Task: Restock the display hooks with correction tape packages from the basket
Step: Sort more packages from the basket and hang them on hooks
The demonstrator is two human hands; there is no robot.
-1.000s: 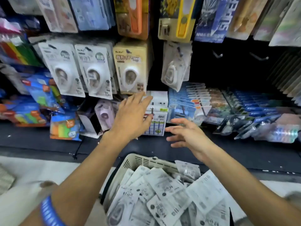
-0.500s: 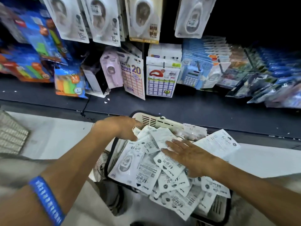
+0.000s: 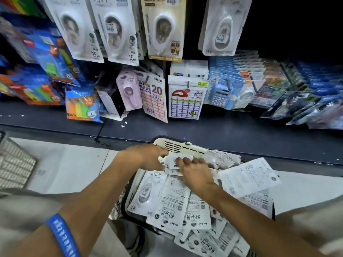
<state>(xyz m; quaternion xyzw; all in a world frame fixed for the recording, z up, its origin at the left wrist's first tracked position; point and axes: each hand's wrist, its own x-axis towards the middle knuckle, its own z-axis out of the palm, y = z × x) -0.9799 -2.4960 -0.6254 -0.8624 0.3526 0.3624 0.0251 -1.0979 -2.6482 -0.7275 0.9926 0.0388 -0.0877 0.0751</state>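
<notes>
Basket: cream plastic basket [image 3: 182, 146] with slotted wall, on the floor in front of the dark lower shelf [image 3: 222, 130], heaped with loose correction tape packages [image 3: 172, 204], mostly back side up, printed white cards.
Left hand: left hand [image 3: 146, 156] at the basket's far left corner, fingers curled down round the edge of a small white package [image 3: 173, 160] at the top of the heap; grasping it.
Right hand: right hand [image 3: 196, 173] just beside the left, fingertips [image 3: 185, 161] curled over the same white package; grasping it from the other side. Both hands touch it.
Wrist: blue printed wristband [image 3: 63, 236] on the left forearm.
Overhang: one large white package [image 3: 248, 177] lies tilted over the basket's right rim.
Hooks above: four rows of hanging correction tape packs [image 3: 115, 30] at the top, three white cards and one tan card [image 3: 163, 28]; two marked 15.
Lower row: pink tape dispenser pack [image 3: 129, 91], sticker sheet marked 20 [image 3: 154, 97], red-and-blue label sheet pack [image 3: 185, 101], blue calculator packs [image 3: 222, 93].
Left side: orange and green sticky-note pack [image 3: 81, 106]; grey wire crate [image 3: 13, 164] on the pale floor.
</notes>
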